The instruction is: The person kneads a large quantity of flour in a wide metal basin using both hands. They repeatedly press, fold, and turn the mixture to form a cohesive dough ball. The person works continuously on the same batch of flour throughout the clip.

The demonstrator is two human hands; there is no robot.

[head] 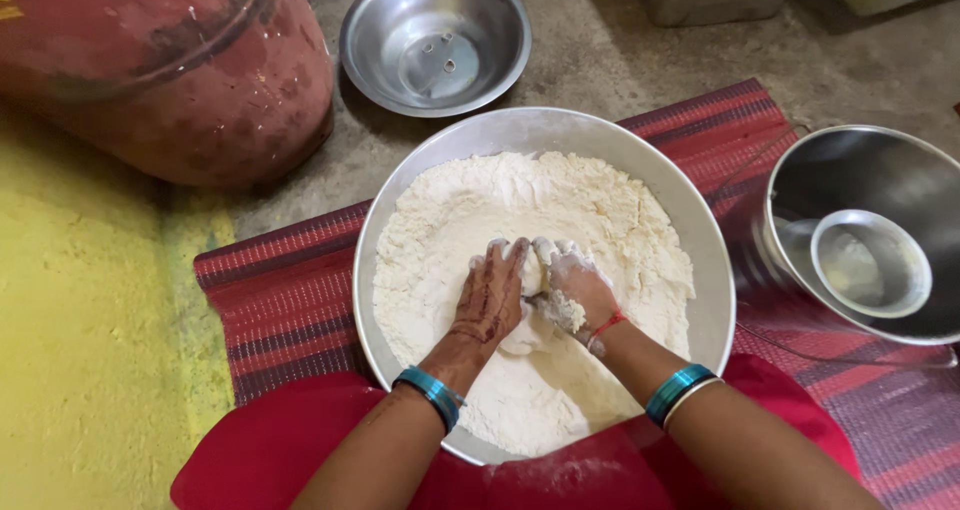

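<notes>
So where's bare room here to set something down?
Bare mat lies left of the flour basin, and bare floor between the small steel bowl and the pot. The basin's middle is crowded: both hands, left and right, press in the flour.

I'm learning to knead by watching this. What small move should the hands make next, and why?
Probably pull loose flour from the far side of the wide steel pan toward the middle. Both the left hand and right hand press one small wet clump at the centre, while most of the flour around it looks dry and unmixed.
</notes>
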